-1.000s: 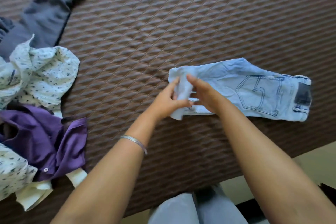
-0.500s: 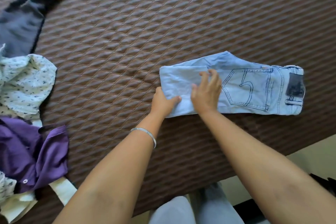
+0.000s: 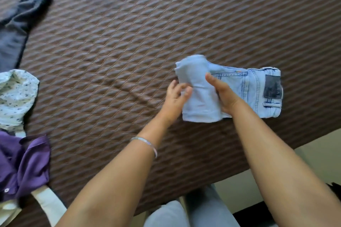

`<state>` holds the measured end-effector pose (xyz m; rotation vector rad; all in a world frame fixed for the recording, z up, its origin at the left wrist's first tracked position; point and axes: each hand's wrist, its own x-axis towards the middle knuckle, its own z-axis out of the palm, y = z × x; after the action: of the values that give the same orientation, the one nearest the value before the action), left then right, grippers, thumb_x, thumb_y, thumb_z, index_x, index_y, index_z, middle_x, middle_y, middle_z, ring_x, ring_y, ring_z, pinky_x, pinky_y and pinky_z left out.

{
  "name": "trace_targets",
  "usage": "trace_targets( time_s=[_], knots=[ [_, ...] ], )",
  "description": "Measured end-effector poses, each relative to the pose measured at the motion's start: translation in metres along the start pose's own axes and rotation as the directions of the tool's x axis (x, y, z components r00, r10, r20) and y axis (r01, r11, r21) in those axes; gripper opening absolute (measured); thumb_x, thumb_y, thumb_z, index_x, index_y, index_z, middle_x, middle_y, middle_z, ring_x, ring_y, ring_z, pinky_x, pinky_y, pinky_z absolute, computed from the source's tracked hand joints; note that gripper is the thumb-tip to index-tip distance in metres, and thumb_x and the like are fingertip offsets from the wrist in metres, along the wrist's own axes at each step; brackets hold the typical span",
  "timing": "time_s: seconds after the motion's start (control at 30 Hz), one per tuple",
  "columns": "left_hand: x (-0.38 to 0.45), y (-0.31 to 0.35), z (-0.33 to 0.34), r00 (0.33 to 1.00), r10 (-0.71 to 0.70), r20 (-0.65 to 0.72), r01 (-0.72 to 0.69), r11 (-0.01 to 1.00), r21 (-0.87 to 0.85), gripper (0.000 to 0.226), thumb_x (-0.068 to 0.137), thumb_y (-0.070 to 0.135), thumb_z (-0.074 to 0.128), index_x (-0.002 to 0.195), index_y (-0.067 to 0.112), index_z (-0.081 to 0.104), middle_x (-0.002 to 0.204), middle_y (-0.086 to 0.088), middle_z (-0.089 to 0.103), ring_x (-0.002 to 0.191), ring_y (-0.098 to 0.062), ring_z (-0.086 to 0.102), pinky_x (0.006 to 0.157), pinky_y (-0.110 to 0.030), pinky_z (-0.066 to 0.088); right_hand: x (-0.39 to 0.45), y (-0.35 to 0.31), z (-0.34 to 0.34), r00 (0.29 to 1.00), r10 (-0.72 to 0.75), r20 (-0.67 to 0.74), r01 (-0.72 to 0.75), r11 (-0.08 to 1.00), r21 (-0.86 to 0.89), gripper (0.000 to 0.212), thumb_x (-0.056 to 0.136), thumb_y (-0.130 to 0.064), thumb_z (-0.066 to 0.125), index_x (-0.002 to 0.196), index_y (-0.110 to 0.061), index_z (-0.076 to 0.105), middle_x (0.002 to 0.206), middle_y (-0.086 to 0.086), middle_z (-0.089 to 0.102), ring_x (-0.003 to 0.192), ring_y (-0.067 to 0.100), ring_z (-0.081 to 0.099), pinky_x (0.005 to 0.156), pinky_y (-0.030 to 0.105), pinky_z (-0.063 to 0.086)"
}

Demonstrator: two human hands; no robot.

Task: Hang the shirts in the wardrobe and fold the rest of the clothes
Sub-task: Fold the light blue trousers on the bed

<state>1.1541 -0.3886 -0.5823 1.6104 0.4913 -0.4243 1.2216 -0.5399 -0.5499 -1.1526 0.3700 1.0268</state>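
At the far left of the brown quilted bedspread (image 3: 166, 24), a dark grey garment (image 3: 16, 24) lies stretched toward the upper corner. Below it sits a crumpled white shirt with a small dark print (image 3: 16, 96), and nearer to me a purple shirt (image 3: 25, 164) lies bunched, overlapping a cream-coloured piece of cloth (image 3: 49, 202) at the bed's near edge.

Toward the middle, a silver bangle (image 3: 145, 143) circles my left wrist. My left hand (image 3: 175, 96) pinches the left edge of the folded leg end of the light blue jeans (image 3: 239, 86), thumb and fingers curled onto the fabric. That folded section is raised off the bed and stands between my two hands.

My right hand (image 3: 223, 96) grips the same fold from its right side, thumb pointing up along the denim and the fingers hidden behind the cloth.

Further right, the rest of the jeans lie flat on the bedspread near its front edge, back side up, with the stitched pocket and a dark waistband patch (image 3: 272, 86) showing at the right end.

Below the bed's edge, my knees in pale trousers (image 3: 191, 214) and a strip of light floor (image 3: 313, 156) are visible.
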Motion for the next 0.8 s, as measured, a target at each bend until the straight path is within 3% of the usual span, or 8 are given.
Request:
trace_targets(
  time_s=[0.07,0.13,0.27,0.37,0.47,0.57,0.63,0.8],
  knots=[
    [0.000,0.014,0.042,0.995,0.042,0.091,-0.063,0.969,0.241,0.033,0.081,0.072,0.048,0.106,0.053,0.055,0.161,0.002,0.005,0.149,-0.023,0.001,0.119,-0.051,0.007,-0.025,-0.017,-0.037,0.989,-0.069,-0.131,0.041,0.978,-0.205,0.041,0.071,-0.022,0.075,0.110,-0.012,0.066,0.100,0.006,0.073,0.086,0.017,0.070,0.077,0.031,0.059],
    [0.002,0.030,0.082,0.988,-0.005,0.155,-0.056,0.922,0.383,0.023,0.088,0.065,0.049,0.109,0.058,0.053,0.161,0.009,-0.008,0.148,-0.024,-0.013,0.115,-0.060,-0.001,-0.043,-0.024,-0.082,0.923,-0.136,-0.360,-0.031,0.906,-0.422,0.044,0.071,-0.012,0.081,0.111,-0.013,0.065,0.106,0.006,0.072,0.090,0.017,0.069,0.072,0.029,0.057],
    [0.021,0.036,0.126,0.987,0.068,0.145,-0.141,0.795,0.590,0.041,0.095,0.033,0.054,0.134,0.044,0.045,0.160,0.007,0.001,0.146,-0.027,0.004,0.114,-0.058,0.016,-0.066,-0.032,-0.154,0.823,-0.126,-0.554,-0.086,0.936,-0.341,0.033,0.078,0.004,0.070,0.109,-0.007,0.063,0.111,0.012,0.068,0.085,0.020,0.066,0.067,0.031,0.053],
    [0.029,0.034,0.144,0.979,0.020,-0.205,0.086,0.865,0.495,0.066,0.083,0.022,0.068,0.138,0.029,0.033,0.149,-0.002,0.017,0.132,-0.028,0.027,0.107,-0.052,0.033,-0.070,-0.031,-0.186,0.719,-0.155,-0.678,-0.122,0.932,-0.342,0.031,0.079,-0.006,0.073,0.107,-0.013,0.061,0.115,0.010,0.064,0.087,0.017,0.062,0.066,0.032,0.051],
    [0.039,0.030,0.146,0.959,-0.149,-0.241,0.194,0.966,0.172,0.079,0.074,0.020,0.080,0.131,0.023,0.026,0.134,-0.005,0.032,0.117,-0.024,0.044,0.102,-0.041,0.041,-0.055,-0.026,-0.204,0.614,-0.196,-0.765,-0.310,0.831,-0.462,0.046,0.073,-0.027,0.079,0.112,-0.021,0.056,0.131,0.007,0.047,0.113,0.026,0.050,0.095,0.041,0.047],
    [0.051,0.024,0.140,0.891,-0.386,-0.238,0.371,0.923,-0.105,0.077,0.061,0.017,0.090,0.119,0.013,0.039,0.118,-0.002,0.055,0.102,-0.022,0.058,0.093,-0.042,0.050,-0.043,-0.026,-0.220,0.688,0.011,-0.725,-0.207,0.961,-0.182,0.066,0.067,-0.013,0.083,0.117,-0.017,0.039,0.122,0.007,0.052,0.102,0.026,0.058,0.080,0.042,0.054],
    [0.055,0.019,0.135,0.865,-0.472,-0.170,0.441,0.877,-0.190,0.064,0.056,0.016,0.092,0.109,0.009,0.057,0.109,-0.003,0.068,0.093,-0.023,0.066,0.085,-0.042,0.056,-0.041,-0.025,-0.231,0.775,0.123,-0.620,-0.206,0.976,-0.064,0.069,0.058,-0.011,0.086,0.119,-0.006,0.053,0.113,0.008,0.065,0.093,0.028,0.066,0.071,0.041,0.057],
    [0.047,0.025,0.121,0.838,-0.544,0.038,0.520,0.777,-0.355,0.053,0.064,0.006,0.080,0.114,0.007,0.064,0.106,-0.010,0.073,0.089,-0.030,0.071,0.074,-0.042,0.059,-0.054,-0.025,-0.227,0.881,0.216,-0.420,-0.258,0.965,-0.044,0.063,0.053,-0.021,0.083,0.114,-0.013,0.068,0.108,0.011,0.072,0.099,0.032,0.069,0.091,0.056,0.051]
  ],
)
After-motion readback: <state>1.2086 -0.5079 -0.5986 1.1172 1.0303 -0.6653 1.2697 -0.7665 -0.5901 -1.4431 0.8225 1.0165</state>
